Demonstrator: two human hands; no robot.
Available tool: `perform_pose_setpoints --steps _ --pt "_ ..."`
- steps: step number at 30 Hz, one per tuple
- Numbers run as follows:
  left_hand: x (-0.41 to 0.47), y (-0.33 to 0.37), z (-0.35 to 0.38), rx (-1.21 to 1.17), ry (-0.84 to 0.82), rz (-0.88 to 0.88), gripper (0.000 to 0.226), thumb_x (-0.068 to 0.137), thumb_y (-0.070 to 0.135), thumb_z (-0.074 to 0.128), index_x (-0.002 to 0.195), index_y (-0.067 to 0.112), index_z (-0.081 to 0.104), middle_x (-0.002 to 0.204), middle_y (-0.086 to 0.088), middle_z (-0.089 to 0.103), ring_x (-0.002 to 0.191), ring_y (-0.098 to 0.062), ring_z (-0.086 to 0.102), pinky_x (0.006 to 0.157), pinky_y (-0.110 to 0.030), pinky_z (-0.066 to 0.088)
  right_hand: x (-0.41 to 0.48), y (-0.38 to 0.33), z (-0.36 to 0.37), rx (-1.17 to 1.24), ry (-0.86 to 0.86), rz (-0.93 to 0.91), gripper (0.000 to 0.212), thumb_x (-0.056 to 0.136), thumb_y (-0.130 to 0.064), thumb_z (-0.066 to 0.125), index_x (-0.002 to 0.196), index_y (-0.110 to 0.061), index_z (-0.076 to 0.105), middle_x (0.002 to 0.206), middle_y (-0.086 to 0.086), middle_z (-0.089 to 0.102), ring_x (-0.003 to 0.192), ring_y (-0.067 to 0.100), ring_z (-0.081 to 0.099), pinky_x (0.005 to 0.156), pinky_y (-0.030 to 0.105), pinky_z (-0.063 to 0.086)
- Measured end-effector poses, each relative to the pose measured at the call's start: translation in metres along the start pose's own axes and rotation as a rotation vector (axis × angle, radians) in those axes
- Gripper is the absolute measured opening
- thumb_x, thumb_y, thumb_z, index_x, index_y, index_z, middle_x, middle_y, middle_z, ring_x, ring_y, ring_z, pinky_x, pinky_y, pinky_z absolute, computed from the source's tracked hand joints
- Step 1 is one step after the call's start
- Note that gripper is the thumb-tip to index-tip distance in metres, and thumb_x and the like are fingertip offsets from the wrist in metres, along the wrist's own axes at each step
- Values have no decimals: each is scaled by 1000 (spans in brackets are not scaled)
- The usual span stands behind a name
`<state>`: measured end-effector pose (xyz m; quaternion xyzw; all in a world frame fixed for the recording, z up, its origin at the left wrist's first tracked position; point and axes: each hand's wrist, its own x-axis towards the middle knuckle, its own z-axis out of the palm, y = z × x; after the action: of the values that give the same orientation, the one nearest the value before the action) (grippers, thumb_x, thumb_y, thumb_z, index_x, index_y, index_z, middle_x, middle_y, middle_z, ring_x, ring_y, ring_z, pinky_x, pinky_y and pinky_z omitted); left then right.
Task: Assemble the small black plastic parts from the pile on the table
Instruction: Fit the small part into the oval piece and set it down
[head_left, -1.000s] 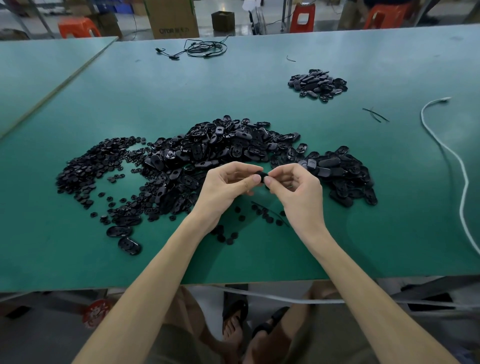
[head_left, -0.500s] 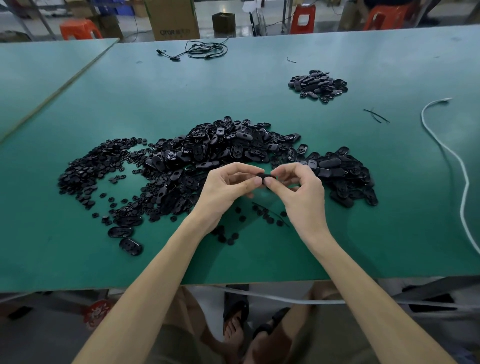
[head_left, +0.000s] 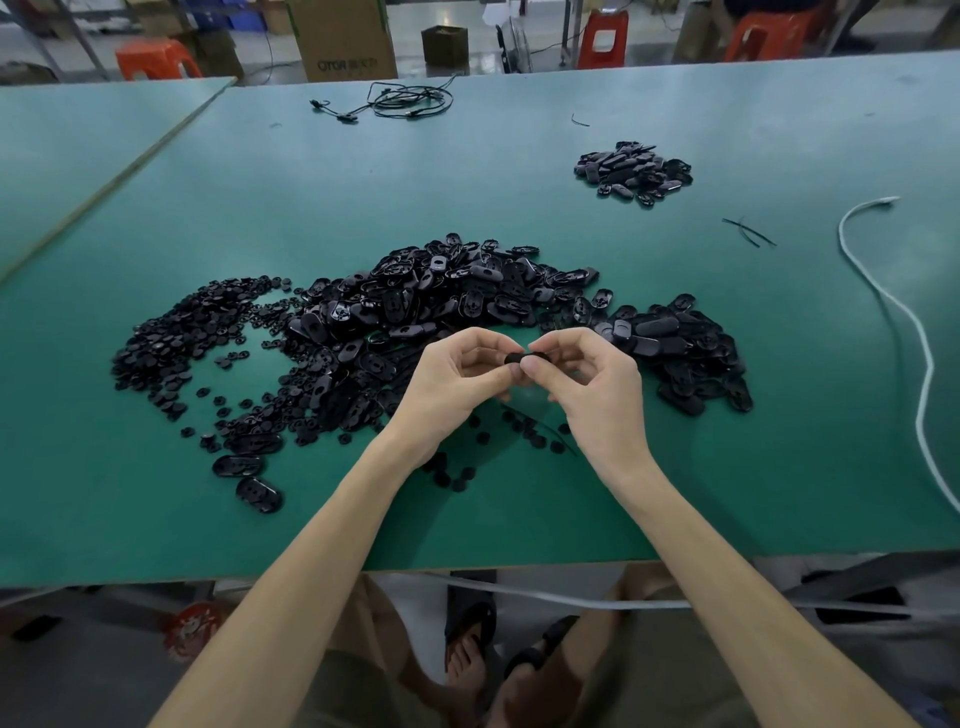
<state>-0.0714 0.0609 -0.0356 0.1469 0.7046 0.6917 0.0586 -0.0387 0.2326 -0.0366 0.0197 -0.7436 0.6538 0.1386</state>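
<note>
At the left end of the pile (head_left: 441, 312) lie lots of tiny round bits (head_left: 176, 338). Just in front of the pile, your left hand (head_left: 457, 384) pinches a small black part (head_left: 524, 359). Your right hand (head_left: 592, 384) pinches the same part from the other side, up off the table (head_left: 727, 467). It may be two pieces pushed together; it is too small to tell. Behind the pile, to the right, sits a small heap (head_left: 631, 169). Far right of the pile lies a white cord (head_left: 904, 312).
</note>
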Motion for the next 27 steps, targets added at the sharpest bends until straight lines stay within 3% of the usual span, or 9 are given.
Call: perform_pose_setpoints --steps 7,21,27 --pt "0 0 1 21 3 2 15 93 2 75 107 -1 70 91 -6 76 82 -13 73 71 -23 57 -1 -1 0 27 -20 -10 13 93 -9 77 102 -19 78 89 -4 78 82 12 74 75 26 58" --pt "-1 2 2 49 -10 -7 15 94 6 75 106 -2 70 91 -11 76 82 -17 72 71 -25 57 0 1 0 -15 -16 -22 16 96 -10 73 105 -21 79 102 3 75 88 20 73 78 35 60" --pt "-1 5 3 74 -24 -4 12 96 5 72 106 -2 70 92 -17 75 85 -21 71 74 -26 57 0 0 0 -5 -22 -32 17 95 -6 74 103 -20 79 101 8 73 82 18 74 78 34 60"
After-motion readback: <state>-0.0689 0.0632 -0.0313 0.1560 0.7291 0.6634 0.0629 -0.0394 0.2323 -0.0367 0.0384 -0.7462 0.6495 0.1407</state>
